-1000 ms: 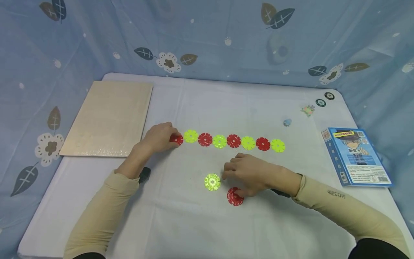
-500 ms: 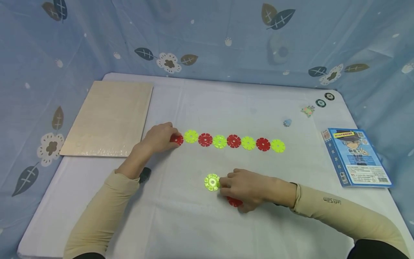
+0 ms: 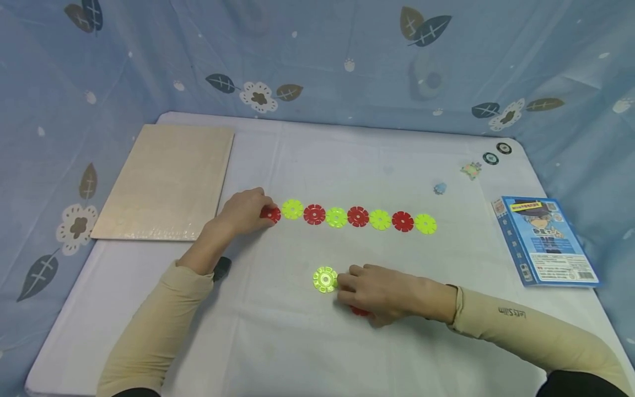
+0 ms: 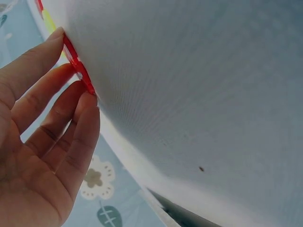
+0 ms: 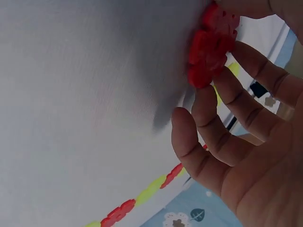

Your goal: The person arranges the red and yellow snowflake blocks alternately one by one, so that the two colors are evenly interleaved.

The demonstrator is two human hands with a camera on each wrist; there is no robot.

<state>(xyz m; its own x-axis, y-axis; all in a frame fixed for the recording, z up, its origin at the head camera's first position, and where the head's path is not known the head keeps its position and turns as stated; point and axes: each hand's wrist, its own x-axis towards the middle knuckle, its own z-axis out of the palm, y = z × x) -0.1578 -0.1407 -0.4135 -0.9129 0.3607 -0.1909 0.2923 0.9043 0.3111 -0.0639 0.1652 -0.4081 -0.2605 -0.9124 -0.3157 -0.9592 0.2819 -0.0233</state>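
Red and yellow-green notched plastic discs alternate in a row across the white table, ending at a yellow-green disc. My left hand pinches the edges of the leftmost red disc between thumb and fingers, the disc lying flat. Nearer the front, my right hand grips a red notched disc with thumb and fingertips; it looks thick, and whether it is a stack I cannot tell. In the head view that hand hides most of it. Just left of these fingers lies another yellow-green disc.
A beige board lies at the back left. At the right stands a blue printed box. Two dark ringed discs, a small greenish figure piece and a small blue piece lie toward the back right. Patterned blue cloth surrounds the table.
My right hand has come down over the front red disc, its fingers closing round it. The left hand stays at the row's left end, and the row has not moved.
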